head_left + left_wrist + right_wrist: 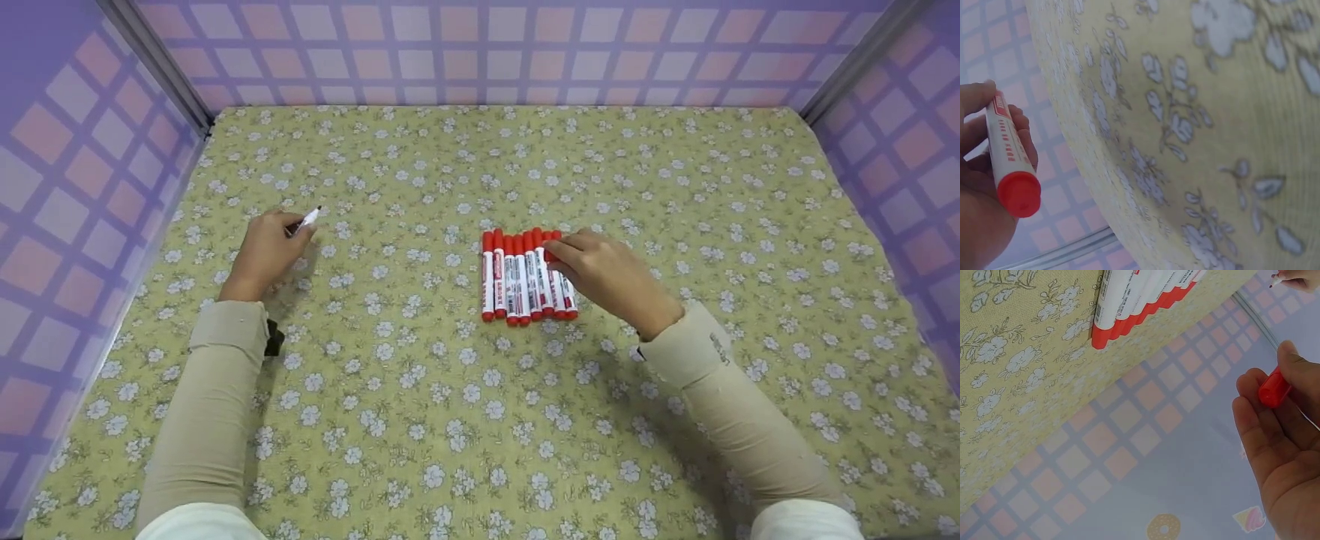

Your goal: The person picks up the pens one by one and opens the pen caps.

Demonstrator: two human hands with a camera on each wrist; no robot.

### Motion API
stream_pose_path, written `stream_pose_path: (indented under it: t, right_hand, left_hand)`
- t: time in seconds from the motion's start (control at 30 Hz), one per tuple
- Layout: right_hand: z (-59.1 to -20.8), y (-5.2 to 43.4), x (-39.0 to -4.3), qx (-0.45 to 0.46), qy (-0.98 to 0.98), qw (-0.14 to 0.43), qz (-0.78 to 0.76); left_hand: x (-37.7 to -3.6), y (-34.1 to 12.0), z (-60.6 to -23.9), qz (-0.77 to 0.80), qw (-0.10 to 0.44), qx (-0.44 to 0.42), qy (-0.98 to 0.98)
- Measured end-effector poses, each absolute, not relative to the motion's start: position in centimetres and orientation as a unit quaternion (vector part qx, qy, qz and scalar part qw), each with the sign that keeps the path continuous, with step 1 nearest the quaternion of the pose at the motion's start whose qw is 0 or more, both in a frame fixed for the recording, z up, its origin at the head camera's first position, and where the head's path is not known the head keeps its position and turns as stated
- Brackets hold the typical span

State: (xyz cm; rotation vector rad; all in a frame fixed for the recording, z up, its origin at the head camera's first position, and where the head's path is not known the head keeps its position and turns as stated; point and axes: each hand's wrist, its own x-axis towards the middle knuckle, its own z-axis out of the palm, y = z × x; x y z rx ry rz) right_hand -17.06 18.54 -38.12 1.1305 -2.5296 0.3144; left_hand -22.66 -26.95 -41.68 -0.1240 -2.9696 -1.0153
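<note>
My left hand [262, 255], at the left side of the table, grips a white marker [1008, 140] with red print and a red end plug. Its bare dark tip points up and away in the head view. Over at the right end of a row of red-capped markers [519, 281], my right hand [611, 274] pinches a loose red cap [1275, 388] between thumb and fingers. The row lies side by side, caps toward the far side, and the right hand hides part of its last markers in the head view.
A yellow-green cloth with white flowers [420, 420] covers the table. Purple checked panels [480, 52] wall off its back and both sides, joined by grey corner posts [161, 60]. A small black piece [274, 338] sits at the left cuff.
</note>
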Motion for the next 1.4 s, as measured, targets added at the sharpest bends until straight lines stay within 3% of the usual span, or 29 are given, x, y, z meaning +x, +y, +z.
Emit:
stream_pose_path:
  t: [0.47,0.83,1.4]
  right_hand:
    - [-38.4,18.6,-17.1,0.398,-0.895,0.17,0.113]
    - [-38.3,18.6,-17.1,0.397,-0.896,0.16,0.115]
    - [-38.6,18.7,-17.1,0.398,-0.897,0.16,0.105]
  left_hand:
    - [-22.4,-29.4,-42.3,-0.327,-0.005,0.053,-0.944]
    - [-22.2,-29.9,-42.7,-0.334,-0.052,0.112,-0.934]
    - [-22.3,-29.8,-43.0,-0.303,-0.066,0.113,-0.944]
